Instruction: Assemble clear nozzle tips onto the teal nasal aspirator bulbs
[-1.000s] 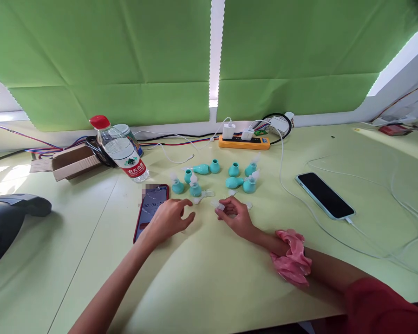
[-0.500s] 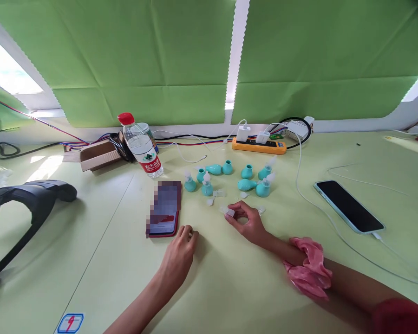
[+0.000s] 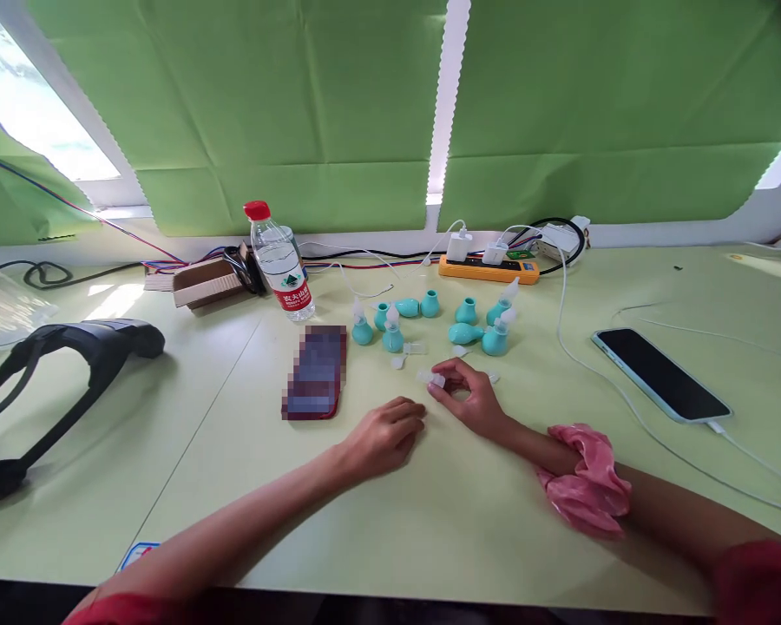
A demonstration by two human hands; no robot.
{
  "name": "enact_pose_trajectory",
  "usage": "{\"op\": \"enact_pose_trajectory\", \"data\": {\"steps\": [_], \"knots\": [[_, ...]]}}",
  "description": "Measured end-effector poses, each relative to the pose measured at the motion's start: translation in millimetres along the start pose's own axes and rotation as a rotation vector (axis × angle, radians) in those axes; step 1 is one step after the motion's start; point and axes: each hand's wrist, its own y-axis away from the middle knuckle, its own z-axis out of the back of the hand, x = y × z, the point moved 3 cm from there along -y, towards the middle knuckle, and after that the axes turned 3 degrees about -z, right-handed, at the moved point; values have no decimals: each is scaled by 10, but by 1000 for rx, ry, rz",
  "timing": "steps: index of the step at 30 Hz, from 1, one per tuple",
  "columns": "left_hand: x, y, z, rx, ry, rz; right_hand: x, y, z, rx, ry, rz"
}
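My right hand (image 3: 474, 401) pinches a small translucent plastic nozzle piece (image 3: 436, 379) between thumb and fingers, just above the table. My left hand (image 3: 385, 438) rests on the tabletop to the left, its fingers curled together and nothing showing in them. Beyond the hands stand several teal rubber squeeze bulbs (image 3: 495, 340). Some are upright with clear nozzle tips, such as this teal bulb (image 3: 392, 337); others have bare openings, and a teal bulb (image 3: 465, 334) lies on its side. Close to the hands lie a clear tube piece (image 3: 415, 348) and a small clear flat-ended piece (image 3: 398, 362).
A red-cased phone (image 3: 316, 373) lies left of the bulbs, and a charging phone (image 3: 661, 373) lies right. Behind stand a water bottle (image 3: 286, 271), an open cardboard box (image 3: 208, 285) and an orange power strip (image 3: 488, 269). A black strapped frame (image 3: 97, 356) sits at far left.
My left hand has moved right, away from the red-cased phone and towards my right hand. My right hand keeps its pinch on the nozzle piece. The view has shifted slightly.
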Motion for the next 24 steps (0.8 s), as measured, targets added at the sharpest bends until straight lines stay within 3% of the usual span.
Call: {"op": "enact_pose_trajectory", "data": {"steps": [4, 8, 12, 17, 21, 24], "knots": [[92, -105, -18, -63, 79, 8, -46, 34, 60, 38, 5, -7], [173, -114, 21, -136, -81, 192, -98, 76, 176, 38, 20, -12], [211, -212, -37, 69, -282, 373, -141, 95, 286, -13, -4, -25], [298, -425, -70, 209, -346, 428, -88, 109, 256, 63, -73, -46], [348, -408, -49, 191, -318, 396, -38, 128, 201, 127, -65, -54], [287, -281, -6, 36, -209, 360, -35, 128, 170, 134, -22, -50]]}}
